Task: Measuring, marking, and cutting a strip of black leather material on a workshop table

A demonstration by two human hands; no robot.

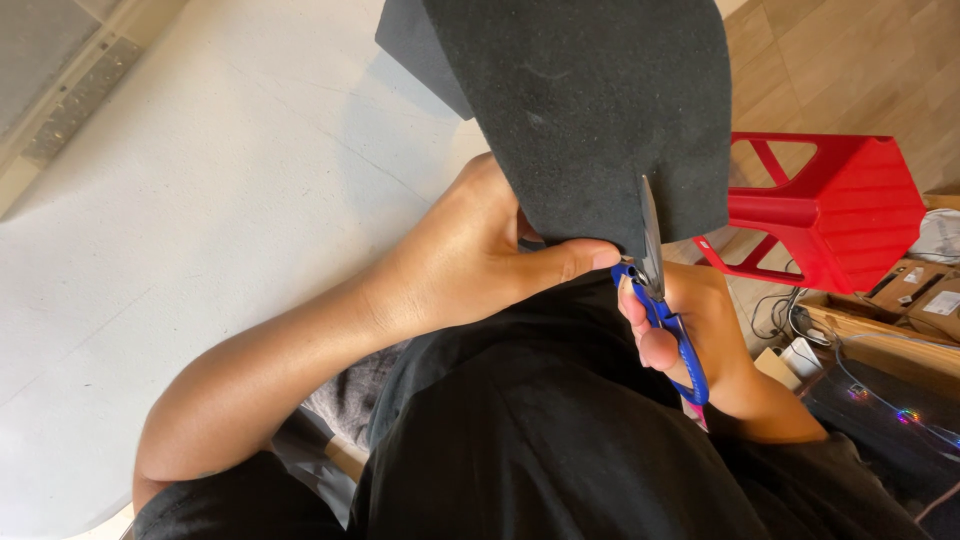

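Observation:
A large black foam sheet (590,100) is held up in front of me. My left hand (480,250) grips its lower edge, thumb pressed on the front face. My right hand (690,330) holds blue-handled scissors (660,290), fingers through the handles. The grey blades point upward and sit inside a slit cut into the sheet's lower edge, just right of my left thumb. My black shirt fills the bottom of the view.
A white table surface (200,200) lies to the left under my left arm. A red plastic stool (830,210) lies tipped on the wooden floor at right. Cardboard boxes (920,290), cables and small coloured lights sit at the right edge.

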